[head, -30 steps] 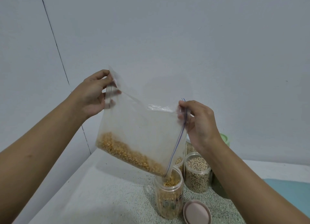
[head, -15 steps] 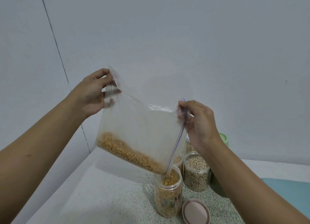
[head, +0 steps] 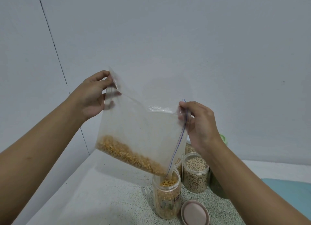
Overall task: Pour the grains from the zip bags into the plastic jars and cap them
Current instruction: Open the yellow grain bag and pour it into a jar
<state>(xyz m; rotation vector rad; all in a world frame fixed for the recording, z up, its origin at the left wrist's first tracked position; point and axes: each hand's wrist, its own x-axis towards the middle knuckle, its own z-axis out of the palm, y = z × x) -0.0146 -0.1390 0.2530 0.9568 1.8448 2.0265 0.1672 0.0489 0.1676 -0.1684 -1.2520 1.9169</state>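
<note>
Between the left hand (head: 91, 96) and right hand (head: 199, 122), both pinching its upper corners, hangs a tilted clear zip bag of yellow grains (head: 141, 134), its low corner in the open clear plastic jar (head: 167, 195).

Pale grey wall (head: 202, 39), speckled counter (head: 117, 199), perhaps a teal mat (head: 289, 189)

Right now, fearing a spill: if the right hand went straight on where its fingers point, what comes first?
The bag, which the right hand pinches; beyond, probably the left hand; depth unclear.

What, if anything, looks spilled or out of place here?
Nothing stands out. The low corner of the bag sits in the mouth of the jar, and nothing is spilled on the counter. The lid lies beside it.
</note>
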